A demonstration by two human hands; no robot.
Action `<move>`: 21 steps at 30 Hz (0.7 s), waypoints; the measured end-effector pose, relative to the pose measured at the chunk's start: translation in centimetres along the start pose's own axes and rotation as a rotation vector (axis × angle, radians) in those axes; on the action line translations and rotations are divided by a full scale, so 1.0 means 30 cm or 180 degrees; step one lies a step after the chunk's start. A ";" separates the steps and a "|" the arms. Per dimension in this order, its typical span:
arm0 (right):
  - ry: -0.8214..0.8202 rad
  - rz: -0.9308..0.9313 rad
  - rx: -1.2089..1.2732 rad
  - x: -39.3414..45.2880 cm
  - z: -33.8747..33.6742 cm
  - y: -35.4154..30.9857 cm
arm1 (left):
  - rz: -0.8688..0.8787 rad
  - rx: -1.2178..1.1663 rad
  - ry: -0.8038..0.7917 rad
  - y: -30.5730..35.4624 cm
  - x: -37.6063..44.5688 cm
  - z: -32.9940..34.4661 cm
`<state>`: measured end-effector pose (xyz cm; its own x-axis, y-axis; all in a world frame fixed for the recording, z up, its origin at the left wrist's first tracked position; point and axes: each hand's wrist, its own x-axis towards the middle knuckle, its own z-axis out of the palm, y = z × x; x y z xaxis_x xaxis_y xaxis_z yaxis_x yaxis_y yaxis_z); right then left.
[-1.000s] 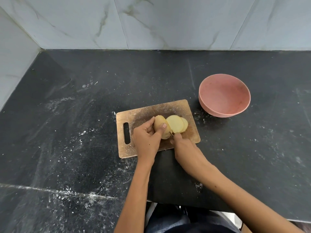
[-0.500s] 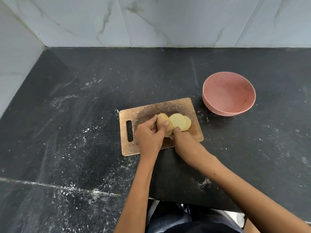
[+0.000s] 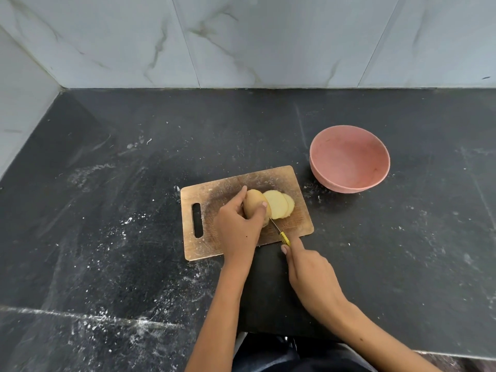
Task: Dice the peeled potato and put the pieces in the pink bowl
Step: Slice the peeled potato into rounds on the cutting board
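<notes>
Head view: left hand [image 3: 239,226] grips the peeled potato [image 3: 254,204] on the cutting board [image 3: 214,191], fingers curled over it. Right hand [image 3: 308,269] pinches the yellow-handled knife [image 3: 280,233] beside two cut slices [image 3: 279,204]. Pink bowl [image 3: 349,159] sits beyond the right hand, apart, on the counter [image 3: 134,210].

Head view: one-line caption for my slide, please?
Left hand steadies the potato on the cutting board while the right hand slices with a knife; pink bowl holds nothing.
</notes>
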<state>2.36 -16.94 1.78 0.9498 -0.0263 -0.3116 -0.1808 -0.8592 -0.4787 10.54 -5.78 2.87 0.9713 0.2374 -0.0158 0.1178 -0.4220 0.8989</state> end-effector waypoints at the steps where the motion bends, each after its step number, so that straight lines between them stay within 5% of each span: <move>1: 0.0033 0.0020 -0.0028 -0.006 0.004 0.005 | 0.0052 0.0020 -0.0045 0.003 -0.001 0.001; 21: -0.0485 0.0375 0.0097 0.048 0.002 -0.050 | -0.0309 -0.0570 -0.0029 -0.016 -0.001 -0.001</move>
<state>3.98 -15.65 2.01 0.8725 -0.0461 -0.4865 -0.2983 -0.8388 -0.4554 10.45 -5.55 2.46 0.9591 0.2611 -0.1093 0.1730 -0.2350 0.9565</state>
